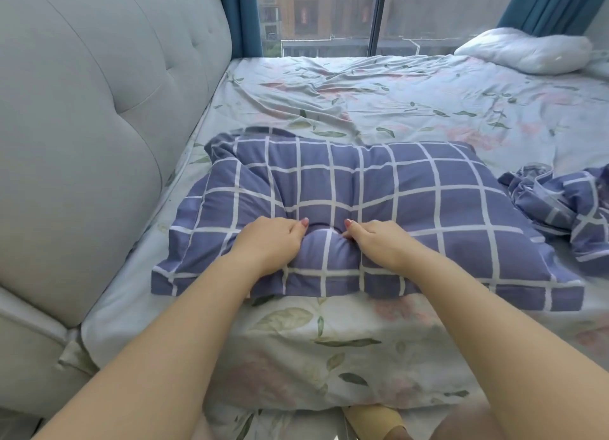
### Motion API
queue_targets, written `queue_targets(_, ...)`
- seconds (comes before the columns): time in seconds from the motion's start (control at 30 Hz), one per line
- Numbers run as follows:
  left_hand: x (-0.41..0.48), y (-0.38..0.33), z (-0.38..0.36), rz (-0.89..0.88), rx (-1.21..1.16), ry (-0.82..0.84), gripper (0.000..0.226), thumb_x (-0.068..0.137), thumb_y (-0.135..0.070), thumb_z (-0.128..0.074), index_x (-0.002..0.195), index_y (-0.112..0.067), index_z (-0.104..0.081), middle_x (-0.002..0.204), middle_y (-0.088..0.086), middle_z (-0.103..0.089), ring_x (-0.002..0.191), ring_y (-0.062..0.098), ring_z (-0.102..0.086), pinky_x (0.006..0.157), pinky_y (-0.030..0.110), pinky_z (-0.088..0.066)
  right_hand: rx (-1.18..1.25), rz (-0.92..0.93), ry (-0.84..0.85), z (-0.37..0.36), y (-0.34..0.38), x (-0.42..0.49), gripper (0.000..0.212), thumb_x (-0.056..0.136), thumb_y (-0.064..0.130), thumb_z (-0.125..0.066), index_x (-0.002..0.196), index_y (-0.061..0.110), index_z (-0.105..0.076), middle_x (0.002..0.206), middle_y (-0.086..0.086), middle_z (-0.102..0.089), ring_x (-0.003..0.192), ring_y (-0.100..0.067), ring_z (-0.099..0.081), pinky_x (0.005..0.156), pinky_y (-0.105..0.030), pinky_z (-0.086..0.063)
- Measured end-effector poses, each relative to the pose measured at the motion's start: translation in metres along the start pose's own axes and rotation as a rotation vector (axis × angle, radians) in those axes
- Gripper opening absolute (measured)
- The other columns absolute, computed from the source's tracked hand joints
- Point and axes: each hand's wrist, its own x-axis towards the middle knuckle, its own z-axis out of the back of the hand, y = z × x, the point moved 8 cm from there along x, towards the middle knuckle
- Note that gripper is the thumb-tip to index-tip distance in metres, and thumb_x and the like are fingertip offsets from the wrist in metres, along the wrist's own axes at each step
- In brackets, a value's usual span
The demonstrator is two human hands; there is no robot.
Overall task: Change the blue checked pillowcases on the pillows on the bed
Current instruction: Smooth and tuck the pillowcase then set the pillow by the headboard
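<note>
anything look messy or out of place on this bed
Yes. A loose blue checked pillowcase lies crumpled in a heap at the right, a bare white pillow sits uncovered in the far right corner, and the floral bed sheet is rucked into folds beyond the covered blue checked pillow.

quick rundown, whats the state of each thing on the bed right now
checked pillow: cased, lying flat, bunched at its near middle
left hand: grips the bunch
right hand: grips the bunch
loose checked pillowcase: crumpled heap
white pillow: bare, uncased
floral sheet: wrinkled
</note>
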Motion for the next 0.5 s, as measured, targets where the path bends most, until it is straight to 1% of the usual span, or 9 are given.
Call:
queue_targets(0.07, -0.011, -0.005, -0.005, -0.003, 0.086, 0.012, 0.048, 0.107, -0.042, -0.019, 0.097, -0.021, -0.061, 0.125, 0.010, -0.064, 0.117, 0.036, -0.052, 0.092, 0.039, -0.038, 0.027, -0.062, 0.011, -0.001, -0.002, -0.010, 0.053, 0.107, 0.036, -0.019, 0.125, 0.008, -0.061, 0.131, -0.018, -0.058, 0.121, -0.037, -0.049, 0.100, -0.040, -0.038)
queue_targets(0.1, -0.013, -0.005, -0.008, 0.007, 0.096, 0.022, 0.049, 0.107, -0.041, -0.018, 0.099, -0.021, -0.062, 0.126, 0.011, -0.064, 0.117, 0.036, -0.052, 0.091, 0.039, -0.037, 0.031, -0.081, 0.013, -0.001, -0.003, -0.009, 0.053, 0.107, 0.034, -0.018, 0.126, 0.008, -0.060, 0.130, -0.019, -0.058, 0.119, -0.037, -0.050, 0.100, -0.040, -0.039)
queue_targets(0.2, -0.001, -0.001, -0.016, 0.045, -0.003, 0.064, 0.048, 0.107, -0.039, -0.016, 0.117, -0.018, -0.058, 0.136, 0.010, -0.058, 0.121, 0.036, -0.049, 0.096, 0.040, -0.036, 0.001, -0.083, 0.005, -0.005, 0.002, 0.005, 0.051, 0.107, 0.030, -0.014, 0.140, 0.012, -0.048, 0.140, -0.018, -0.051, 0.126, -0.038, -0.044, 0.103, -0.040, -0.035)
queue_targets(0.27, 0.009, 0.001, -0.015, 0.044, -0.064, 0.049, 0.047, 0.107, -0.038, -0.016, 0.130, -0.021, -0.053, 0.145, 0.007, -0.052, 0.127, 0.034, -0.047, 0.104, 0.041, -0.034, -0.050, -0.035, -0.010, -0.007, 0.007, 0.014, 0.052, 0.106, 0.037, -0.014, 0.141, 0.017, -0.047, 0.147, -0.014, -0.046, 0.132, -0.036, -0.041, 0.109, -0.041, -0.033)
queue_targets(0.33, 0.013, 0.002, -0.010, 0.048, -0.069, 0.021, 0.049, 0.107, -0.038, -0.015, 0.134, -0.021, -0.052, 0.145, 0.007, -0.051, 0.129, 0.034, -0.046, 0.106, 0.043, -0.034, -0.096, 0.004, -0.049, -0.007, 0.013, 0.018, 0.053, 0.106, 0.039, -0.014, 0.140, 0.019, -0.048, 0.147, -0.011, -0.047, 0.132, -0.035, -0.042, 0.109, -0.042, -0.033)
queue_targets(0.4, 0.010, 0.000, -0.007, 0.042, -0.017, 0.020, 0.049, 0.107, -0.039, -0.016, 0.124, -0.019, -0.058, 0.137, 0.009, -0.057, 0.124, 0.035, -0.049, 0.102, 0.044, -0.037, -0.155, -0.003, -0.065, -0.007, 0.011, 0.019, 0.055, 0.105, 0.041, -0.014, 0.128, 0.016, -0.057, 0.136, -0.015, -0.055, 0.119, -0.037, -0.049, 0.100, -0.043, -0.038)
queue_targets(0.43, 0.006, -0.001, -0.003, 0.030, 0.012, 0.012, 0.049, 0.107, -0.040, -0.017, 0.111, -0.019, -0.061, 0.131, 0.010, -0.061, 0.120, 0.035, -0.050, 0.099, 0.043, -0.039, -0.186, -0.008, -0.095, -0.004, 0.011, 0.017, 0.053, 0.104, 0.042, -0.016, 0.114, 0.015, -0.061, 0.126, -0.017, -0.060, 0.108, -0.037, -0.052, 0.091, -0.042, -0.041)
queue_targets(0.47, 0.001, -0.002, 0.002, 0.009, 0.028, -0.006, 0.047, 0.107, -0.041, -0.019, 0.095, -0.020, -0.060, 0.123, 0.009, -0.064, 0.114, 0.033, -0.053, 0.096, 0.042, -0.041, -0.195, -0.010, -0.145, 0.001, 0.011, 0.014, 0.049, 0.104, 0.042, -0.020, 0.099, 0.015, -0.061, 0.116, -0.017, -0.063, 0.097, -0.035, -0.053, 0.082, -0.040, -0.042)
queue_targets(0.5, -0.005, -0.002, 0.007, -0.014, 0.021, -0.029, 0.045, 0.106, -0.042, -0.023, 0.085, -0.022, -0.057, 0.116, 0.008, -0.066, 0.108, 0.030, -0.054, 0.093, 0.041, -0.042, -0.193, -0.001, -0.207, 0.007, 0.014, 0.009, 0.044, 0.103, 0.041, -0.025, 0.089, 0.016, -0.058, 0.107, -0.015, -0.064, 0.090, -0.033, -0.052, 0.076, -0.038, -0.041)
